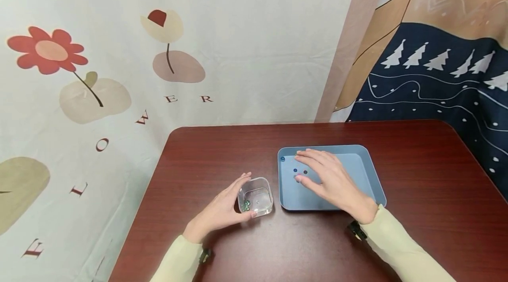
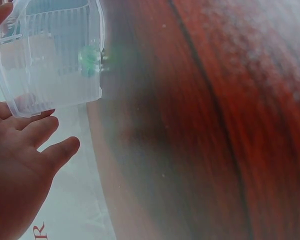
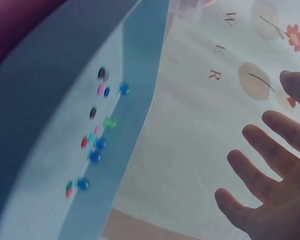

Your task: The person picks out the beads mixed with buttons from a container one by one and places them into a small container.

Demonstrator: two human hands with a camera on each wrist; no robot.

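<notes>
Bracing the clear container [image 1: 258, 197] near the frame's centre with the left hand [image 1: 220, 212], curling thumb and fingers round its sides; hovering with the right hand [image 1: 333, 180], spreading the fingers and grasping nothing, above the blue tray [image 1: 359, 167], right of centre. Probably calling for a light thumb-and-fingertip pinch on the small beads [image 1: 295, 170] in the tray's left part, taking one at a time to avoid flicking neighbours away, and keeping the container upright around the green marbles [image 1: 247, 205] at its lower left. Needing clearance over the tray's raised left rim and the container's wall; leaving only a narrow strip of bench [image 1: 222, 152] between, but more room toward upper left.
</notes>
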